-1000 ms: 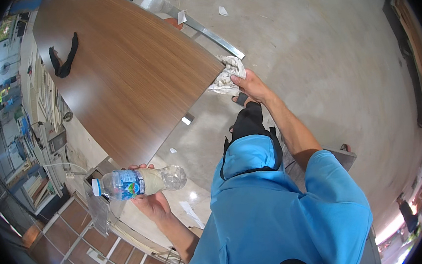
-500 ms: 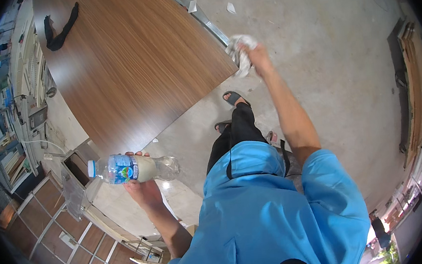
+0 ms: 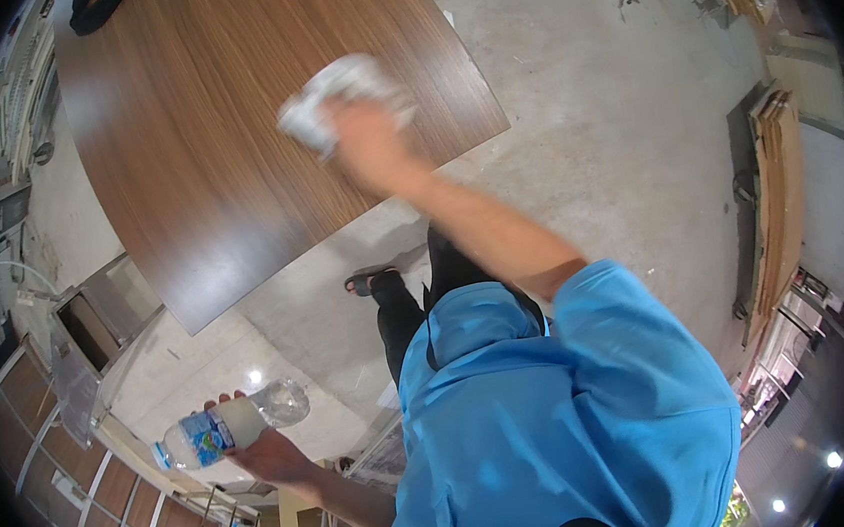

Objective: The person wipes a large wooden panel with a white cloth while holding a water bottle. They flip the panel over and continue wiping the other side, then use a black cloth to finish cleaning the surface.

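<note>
My right hand (image 3: 371, 142) is closed on a crumpled white cloth (image 3: 341, 88) over the wood-grain tabletop (image 3: 233, 170). Both the hand and the cloth are smeared by motion, and whether the cloth touches the surface is hard to tell. On the lower left, my left hand (image 3: 263, 453) wraps round a clear plastic bottle (image 3: 279, 404) lying on its side in the grip. Its blue cap is on, a blue label circles it, and some whitish liquid shows inside. The bottle is off the table, beyond its near edge.
A black strap-like item (image 3: 99, 11) lies at the table's far left corner. Stacked boards (image 3: 778, 202) lean along the right side. At the lower left stands a brown panelled metal frame (image 3: 90, 483). Grey concrete floor (image 3: 613, 156) surrounds the table.
My right hand has swung the cloth leftward from beside the table's right corner to above the tabletop. The bottle in my left hand sits lower in view. My body and view have shifted.
</note>
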The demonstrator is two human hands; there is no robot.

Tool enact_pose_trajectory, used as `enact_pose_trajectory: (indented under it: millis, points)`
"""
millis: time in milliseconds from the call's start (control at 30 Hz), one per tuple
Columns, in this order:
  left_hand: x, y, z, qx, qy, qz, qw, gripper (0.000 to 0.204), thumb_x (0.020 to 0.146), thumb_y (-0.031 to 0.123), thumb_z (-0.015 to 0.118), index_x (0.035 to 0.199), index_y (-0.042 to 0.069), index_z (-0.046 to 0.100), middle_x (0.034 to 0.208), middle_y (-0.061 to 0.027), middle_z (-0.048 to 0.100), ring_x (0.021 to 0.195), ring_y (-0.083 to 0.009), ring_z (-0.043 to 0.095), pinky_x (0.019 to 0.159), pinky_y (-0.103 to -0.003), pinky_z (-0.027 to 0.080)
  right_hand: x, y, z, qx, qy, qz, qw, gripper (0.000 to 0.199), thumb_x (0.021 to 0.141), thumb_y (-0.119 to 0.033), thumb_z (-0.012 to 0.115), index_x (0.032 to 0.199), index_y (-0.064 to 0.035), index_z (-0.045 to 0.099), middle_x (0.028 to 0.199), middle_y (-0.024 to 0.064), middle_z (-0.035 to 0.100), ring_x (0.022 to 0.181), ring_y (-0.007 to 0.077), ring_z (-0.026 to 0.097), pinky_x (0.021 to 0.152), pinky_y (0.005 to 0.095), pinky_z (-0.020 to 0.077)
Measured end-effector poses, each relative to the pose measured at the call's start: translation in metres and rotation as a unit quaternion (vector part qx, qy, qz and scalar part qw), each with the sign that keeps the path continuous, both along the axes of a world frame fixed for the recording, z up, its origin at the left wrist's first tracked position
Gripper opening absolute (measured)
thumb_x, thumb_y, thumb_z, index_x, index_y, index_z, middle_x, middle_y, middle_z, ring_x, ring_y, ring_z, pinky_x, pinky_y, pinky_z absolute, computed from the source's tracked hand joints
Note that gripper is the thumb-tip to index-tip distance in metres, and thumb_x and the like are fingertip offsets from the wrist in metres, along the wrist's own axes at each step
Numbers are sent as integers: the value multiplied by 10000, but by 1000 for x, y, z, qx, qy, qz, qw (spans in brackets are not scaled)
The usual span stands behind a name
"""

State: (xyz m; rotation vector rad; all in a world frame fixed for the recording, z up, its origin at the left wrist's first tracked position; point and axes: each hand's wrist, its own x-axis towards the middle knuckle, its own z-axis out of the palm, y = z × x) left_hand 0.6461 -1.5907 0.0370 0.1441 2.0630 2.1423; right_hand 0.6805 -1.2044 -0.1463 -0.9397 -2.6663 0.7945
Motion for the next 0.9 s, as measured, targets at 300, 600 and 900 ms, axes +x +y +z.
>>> enact_pose_trajectory:
  millis: [300,600,900]
  points:
    - [-42,-88,-40,61,-26,-9,998,797,969,476,656,1537,22,329,1494,-162,477,1357,-347,493,1194,-519,364,-65,-127,-20,47,99,100,989,307,940,-132,563,1225,-152,674,1287,107,663,1176,292,651,928,457,549]
    - [-59,-204,-96,84,-38,75,993,747,915,401,751,1474,29,423,1460,-177,499,1326,-365,517,1151,-559,398,-93,-66,-53,98,68,3,993,360,796,-25,676,1153,-43,632,1121,199,663,1031,416,652,823,509,544]
    - [-84,-236,-85,111,-27,73,991,779,902,365,777,1490,24,397,1413,-159,517,1304,-349,524,1128,-577,419,-231,-195,-36,98,80,130,983,384,823,-84,658,1204,-132,652,1143,167,724,1013,382,698,837,484,570]
